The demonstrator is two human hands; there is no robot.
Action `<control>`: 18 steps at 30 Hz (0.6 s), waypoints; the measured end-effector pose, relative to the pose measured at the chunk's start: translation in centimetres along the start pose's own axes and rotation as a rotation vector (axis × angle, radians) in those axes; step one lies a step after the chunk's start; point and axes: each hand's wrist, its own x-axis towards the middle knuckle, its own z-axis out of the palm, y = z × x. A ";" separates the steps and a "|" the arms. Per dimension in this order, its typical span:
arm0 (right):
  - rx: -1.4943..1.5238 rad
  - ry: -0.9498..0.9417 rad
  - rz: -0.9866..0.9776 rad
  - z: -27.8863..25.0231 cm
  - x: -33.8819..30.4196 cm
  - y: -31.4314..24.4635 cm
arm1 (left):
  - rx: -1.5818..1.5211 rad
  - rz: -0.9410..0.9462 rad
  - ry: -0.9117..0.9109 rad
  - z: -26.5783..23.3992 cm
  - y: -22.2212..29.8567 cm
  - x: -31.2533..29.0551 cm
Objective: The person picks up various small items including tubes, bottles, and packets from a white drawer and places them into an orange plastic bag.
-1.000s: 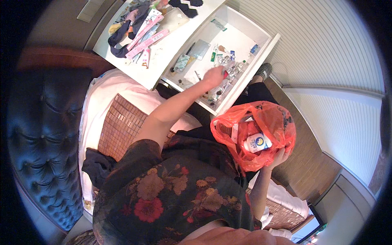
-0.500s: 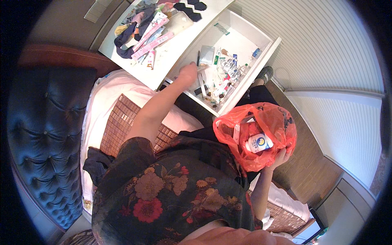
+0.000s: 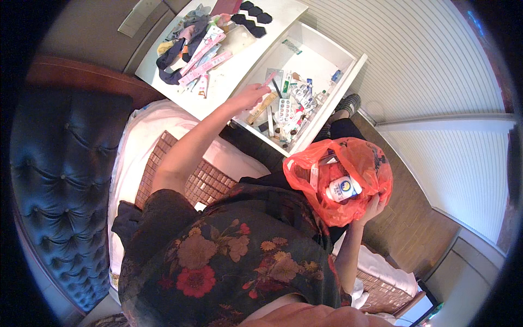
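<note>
My left hand [image 3: 251, 98] is over the near left edge of the open white drawer [image 3: 357, 68], its fingers closed on a small flat pink strip [image 3: 269, 78]. Just below that hand a yellowish, ruler-like strip [image 3: 261, 108] lies in the drawer. A silver blister pack [image 3: 285, 110] of pills rests beside it, among several small tubes, packets and bottles. On the right, my right hand [image 3: 372, 210] grips the side of a red plastic bag [image 3: 376, 163] at my lap. The bag's mouth is open, and a white bottle [image 3: 343, 189] with a blue and yellow label shows inside.
Socks, cloths and pink-white packages [image 3: 206, 68] are heaped on the white cabinet top [image 3: 245, 65], with black hexagonal pieces [image 3: 249, 24] behind. A bed with a brown woven mat [image 3: 210, 182] and a black tufted headboard [image 3: 60, 180] is at left. Ribbed white panels [image 3: 403, 60] stand behind the drawer.
My left hand has risen out of the drawer, up and slightly left, with the pink strip in it. The blister pack and yellowish strip now show. My right hand stays on the bag.
</note>
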 end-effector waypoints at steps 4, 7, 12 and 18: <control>-0.073 -0.011 -0.022 0.0 0.0 -0.5 | 0.625 0.387 0.379 -2.2 4.0 -6.3; -0.031 0.000 -0.029 0.0 -0.1 -0.1 | 0.879 0.504 0.730 -5.5 4.6 -8.1; -0.040 -0.010 -0.048 0.5 -0.2 -0.6 | 1.137 0.579 0.949 -10.2 2.5 -6.7; -0.057 -0.021 -0.022 -0.5 0.1 0.3 | 1.151 0.628 1.003 -10.1 1.2 -6.5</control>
